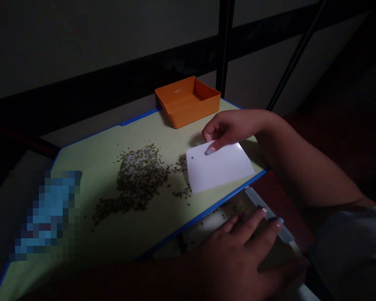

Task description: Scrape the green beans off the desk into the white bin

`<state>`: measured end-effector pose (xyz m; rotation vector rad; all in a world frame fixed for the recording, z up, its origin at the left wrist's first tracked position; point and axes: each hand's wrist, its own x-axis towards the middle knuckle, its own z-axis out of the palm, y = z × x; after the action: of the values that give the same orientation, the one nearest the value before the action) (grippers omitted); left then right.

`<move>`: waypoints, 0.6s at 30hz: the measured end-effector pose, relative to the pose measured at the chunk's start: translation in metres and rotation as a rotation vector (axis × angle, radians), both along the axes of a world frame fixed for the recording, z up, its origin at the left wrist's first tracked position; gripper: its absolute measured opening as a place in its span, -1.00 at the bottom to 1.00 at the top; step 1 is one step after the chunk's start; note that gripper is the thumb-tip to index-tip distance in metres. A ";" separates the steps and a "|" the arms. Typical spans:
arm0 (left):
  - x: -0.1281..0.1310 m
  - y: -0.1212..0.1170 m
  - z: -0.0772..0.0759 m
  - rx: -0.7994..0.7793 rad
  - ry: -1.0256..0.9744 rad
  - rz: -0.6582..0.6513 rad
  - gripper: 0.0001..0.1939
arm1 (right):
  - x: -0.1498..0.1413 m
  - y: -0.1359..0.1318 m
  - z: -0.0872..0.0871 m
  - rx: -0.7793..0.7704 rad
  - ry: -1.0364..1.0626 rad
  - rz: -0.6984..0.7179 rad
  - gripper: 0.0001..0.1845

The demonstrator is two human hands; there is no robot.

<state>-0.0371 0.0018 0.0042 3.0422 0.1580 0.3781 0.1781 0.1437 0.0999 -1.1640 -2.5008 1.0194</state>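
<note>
My right hand (pixel 227 129) pinches the upper edge of a white card (pixel 221 167), thumb on its face and fingers curled behind. The card is thin, with a small dark dot near one corner, and leans over the tabletop beside some scattered seeds. A wide pile of small brown-green seeds (pixel 141 175) lies to its left. Below the table's front edge, my left hand (pixel 241 251) is spread, its fingertips at the pale rim of a drawer or tray (pixel 253 198). Some seeds show inside that container, and the hand hides much of it.
An orange open box (pixel 192 106) stands at the back of the pale yellow table (pixel 94 133), which has a blue edge. A blurred-out blue packet (pixel 50 213) lies at the left. Dark-banded cabinet panels (pixel 113 46) rise behind the table. The light is dim.
</note>
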 end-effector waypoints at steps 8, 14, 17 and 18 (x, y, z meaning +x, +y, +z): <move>-0.001 0.000 0.001 0.014 0.011 -0.010 -0.55 | 0.000 -0.002 0.001 -0.047 0.047 0.034 -0.61; -0.001 0.000 0.000 -0.001 0.031 -0.024 -0.52 | -0.004 0.001 -0.004 -0.004 -0.022 0.030 -0.63; -0.001 0.001 0.001 0.001 0.048 -0.029 -0.54 | -0.003 0.002 -0.004 0.037 -0.059 -0.010 -0.64; -0.001 0.001 0.001 0.002 0.048 -0.032 -0.54 | -0.002 0.002 -0.003 0.045 -0.069 -0.018 -0.64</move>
<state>-0.0378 0.0032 0.0052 3.0533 0.1115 0.3037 0.1758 0.1460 0.0968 -1.2265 -2.5474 0.9280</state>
